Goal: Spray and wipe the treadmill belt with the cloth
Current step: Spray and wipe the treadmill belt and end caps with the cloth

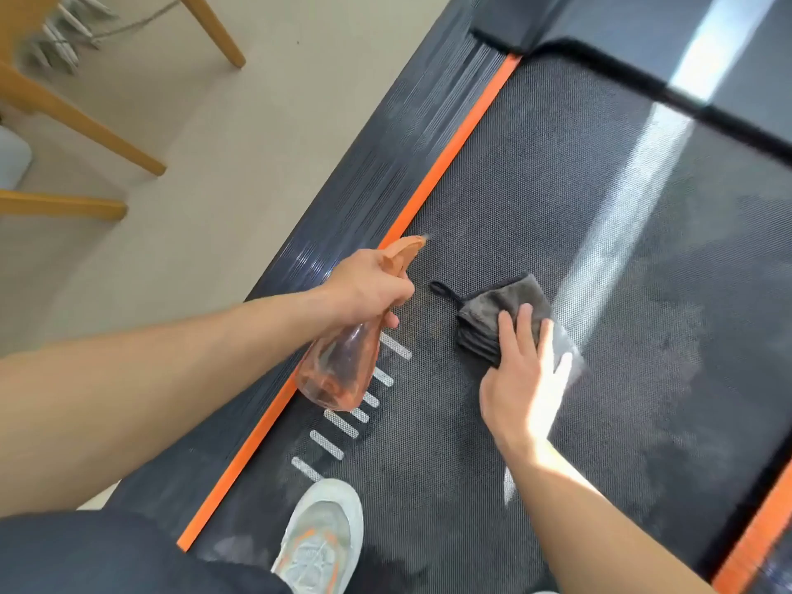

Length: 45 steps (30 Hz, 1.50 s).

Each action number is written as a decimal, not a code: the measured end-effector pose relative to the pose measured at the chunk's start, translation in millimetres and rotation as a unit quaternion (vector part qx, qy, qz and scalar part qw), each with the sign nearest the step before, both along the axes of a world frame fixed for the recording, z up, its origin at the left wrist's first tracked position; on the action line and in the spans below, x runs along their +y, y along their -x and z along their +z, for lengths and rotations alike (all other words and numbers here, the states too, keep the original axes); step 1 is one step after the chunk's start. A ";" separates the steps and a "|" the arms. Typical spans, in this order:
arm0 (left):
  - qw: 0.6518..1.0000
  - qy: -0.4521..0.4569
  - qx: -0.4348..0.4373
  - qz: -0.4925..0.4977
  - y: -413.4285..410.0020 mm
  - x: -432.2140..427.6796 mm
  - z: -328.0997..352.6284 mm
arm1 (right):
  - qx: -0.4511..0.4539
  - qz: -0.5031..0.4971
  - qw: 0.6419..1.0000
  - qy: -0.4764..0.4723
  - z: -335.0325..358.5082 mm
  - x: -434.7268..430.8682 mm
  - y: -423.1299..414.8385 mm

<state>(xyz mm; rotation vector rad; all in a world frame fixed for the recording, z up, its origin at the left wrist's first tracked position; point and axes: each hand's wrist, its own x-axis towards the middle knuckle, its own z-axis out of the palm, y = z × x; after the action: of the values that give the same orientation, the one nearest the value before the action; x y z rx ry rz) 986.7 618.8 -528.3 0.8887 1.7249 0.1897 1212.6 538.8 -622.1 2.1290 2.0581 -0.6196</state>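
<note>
- left hand (368,289) grip curled around orange spray bottle (343,370), nozzle over treadmill belt (535,186).
- right hand (520,379) grip flat, fingers straight, pressing folded grey cloth (493,315) on belt.

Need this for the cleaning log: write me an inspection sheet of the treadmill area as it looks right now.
Surface: treadmill belt, dark mesh with darker patches that look damp; white stripes near its left edge; a band of sun glare.
Job's things: spray bottle, orange, held over the belt's left edge; cloth, grey, folded, lying on the belt.
Clutter: shoe standing on the belt's near end.
Hands: left hand grips the spray bottle; right hand presses flat on the cloth.
Cables: thin cord, possibly a cable, on the floor beyond the chair legs.
Surroundings: pale floor; wooden chair legs left of the treadmill.
</note>
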 end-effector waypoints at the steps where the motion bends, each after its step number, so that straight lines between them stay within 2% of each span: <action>1: 1.000 0.000 -0.007 0.007 0.1 2.5 -1.2 | 0.003 0.000 1.000 0.003 0.3 0.7 0.0; 4: 0.999 0.005 -0.030 0.013 1.2 9.7 -4.5 | 0.006 0.001 1.000 0.009 -1.3 0.6 -2.5; 8: 0.997 0.043 -0.019 -0.054 -2.2 13.3 -6.4 | 0.007 0.004 1.000 -0.015 -6.0 -2.2 -3.0; 11: 0.996 0.057 -0.024 -0.060 -1.8 11.5 -8.7 | -0.006 0.014 0.999 -0.042 -10.9 -5.5 -4.5; 13: 0.998 0.044 -0.036 -0.036 1.3 12.0 -8.3 | -0.012 0.093 0.993 -0.071 -12.8 -11.6 -5.8; 16: 0.998 0.018 -0.055 0.036 9.6 16.5 -8.1 | -0.004 0.263 0.961 -0.083 -15.7 -3.2 -10.9; 20: 0.995 -0.029 -0.052 0.078 18.9 26.4 -5.7 | 0.002 0.318 0.947 -0.044 -16.4 61.9 -16.0; 22: 0.992 -0.054 -0.053 0.099 23.0 32.7 -6.5 | -0.007 0.299 0.954 -0.034 -17.5 105.5 -7.3; 26: 0.987 -0.078 -0.048 0.133 28.6 41.9 -7.8 | 0.011 0.161 0.987 -0.024 -10.3 177.8 37.5; 29: 0.981 -0.099 -0.057 0.155 30.3 47.6 -10.6 | 0.023 0.146 0.987 -0.058 -11.9 151.8 62.3; 32: 0.980 -0.104 -0.058 0.159 29.3 51.8 -12.4 | 0.035 0.247 0.966 -0.064 -15.9 57.1 62.5; 34: 0.982 -0.101 -0.057 0.148 25.3 53.3 -13.2 | 0.052 0.344 0.937 -0.038 -18.1 14.7 50.1; 37: 0.982 -0.097 -0.064 0.148 17.7 52.3 -14.0 | 0.044 0.432 0.900 -0.050 -23.1 38.6 30.3; 39: 0.981 -0.096 -0.072 0.155 16.1 50.8 -16.7 | 0.020 0.398 0.915 -0.071 -25.9 85.3 26.5; 42: 0.982 -0.086 -0.082 0.149 19.0 47.4 -24.1 | 0.011 0.223 0.972 -0.076 -21.9 154.7 26.2; 44: 0.984 -0.072 -0.080 0.145 22.7 44.2 -28.1 | 0.011 0.126 0.990 -0.070 -20.2 174.8 34.4; 45: 0.984 -0.068 -0.080 0.142 23.4 42.7 -29.1 | 0.010 0.110 0.991 -0.075 -20.0 171.7 41.5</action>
<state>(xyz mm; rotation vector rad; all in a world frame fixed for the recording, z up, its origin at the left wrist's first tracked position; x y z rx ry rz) 963.3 661.5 -557.4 0.7010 1.6964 0.5600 1171.1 710.5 -642.2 1.9338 2.3764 -0.4715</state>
